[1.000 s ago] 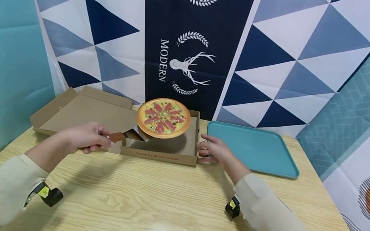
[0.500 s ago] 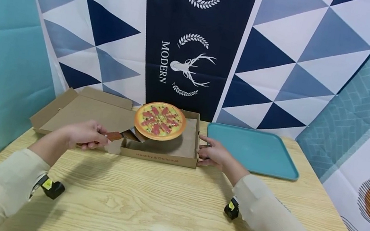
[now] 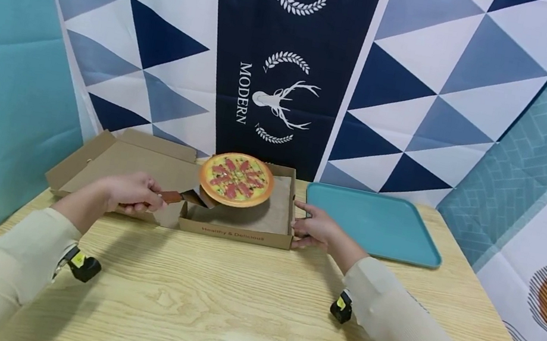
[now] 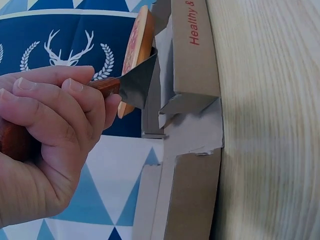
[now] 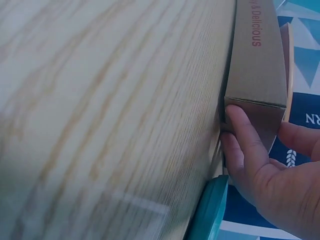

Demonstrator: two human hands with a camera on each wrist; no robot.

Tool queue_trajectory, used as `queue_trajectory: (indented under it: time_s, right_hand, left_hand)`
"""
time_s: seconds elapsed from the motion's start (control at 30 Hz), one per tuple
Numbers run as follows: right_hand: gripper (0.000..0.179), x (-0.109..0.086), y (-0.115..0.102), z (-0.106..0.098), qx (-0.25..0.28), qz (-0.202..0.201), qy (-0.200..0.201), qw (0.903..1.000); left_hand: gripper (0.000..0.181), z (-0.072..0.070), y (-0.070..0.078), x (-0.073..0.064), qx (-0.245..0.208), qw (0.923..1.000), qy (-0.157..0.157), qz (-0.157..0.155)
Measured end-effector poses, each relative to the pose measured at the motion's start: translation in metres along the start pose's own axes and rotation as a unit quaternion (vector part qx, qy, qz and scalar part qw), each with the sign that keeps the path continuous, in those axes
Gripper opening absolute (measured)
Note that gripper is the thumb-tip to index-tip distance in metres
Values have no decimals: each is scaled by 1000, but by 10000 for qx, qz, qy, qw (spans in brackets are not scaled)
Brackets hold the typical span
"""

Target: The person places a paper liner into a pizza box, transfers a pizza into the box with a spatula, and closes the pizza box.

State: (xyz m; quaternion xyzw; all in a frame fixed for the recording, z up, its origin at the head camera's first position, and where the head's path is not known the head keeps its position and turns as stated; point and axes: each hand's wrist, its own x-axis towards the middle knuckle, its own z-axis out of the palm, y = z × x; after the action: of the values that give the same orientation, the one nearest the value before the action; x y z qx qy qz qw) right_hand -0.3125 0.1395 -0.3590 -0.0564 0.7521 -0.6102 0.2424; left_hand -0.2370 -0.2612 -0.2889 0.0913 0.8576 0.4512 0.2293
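My left hand (image 3: 134, 193) grips the wooden handle of a spatula (image 3: 172, 197), fingers wrapped round it in the left wrist view. The metal blade (image 4: 136, 85) reaches under a round pizza (image 3: 236, 179) with red topping pieces and an orange crust. The pizza is raised over the left part of an open cardboard pizza box (image 3: 235, 234), tilted so its top faces me. My right hand (image 3: 317, 226) is at the box's right side. In the right wrist view its extended fingers (image 5: 246, 130) touch the side wall near the front corner, and the thumb is by the upper rim.
The box's lid (image 3: 139, 163) lies folded open to the left. A teal tray (image 3: 368, 222) sits right of the box, close to the right hand. Behind stands a patterned curtain (image 3: 297, 29). The wooden table (image 3: 210, 287) stretches towards me.
The pizza on the spatula has come down slightly and shifted a little left over the box. My right fingers have settled against the box's side.
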Motion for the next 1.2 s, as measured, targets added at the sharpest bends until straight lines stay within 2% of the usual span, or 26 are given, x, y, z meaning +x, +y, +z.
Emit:
queue_trajectory:
  time_s: [0.37, 0.57, 0.9, 1.2]
  right_hand:
    - [70, -1, -2, 0, -17, 26, -38, 10000]
    - [70, 1, -1, 0, -38, 68, -8, 10000]
    - [70, 0, 0, -1, -24, -9, -111, 9999]
    - [70, -1, -2, -1, -64, -45, -175, 9998]
  left_hand:
    - [17, -3, 8, 10, 131, 9993, -251, -227]
    - [23, -4, 13, 16, 122, 9986, -359, -366]
    - [15, -9, 19, 26, 402, 9962, -552, -534]
    - [16, -11, 20, 30, 328, 9952, -617, -689]
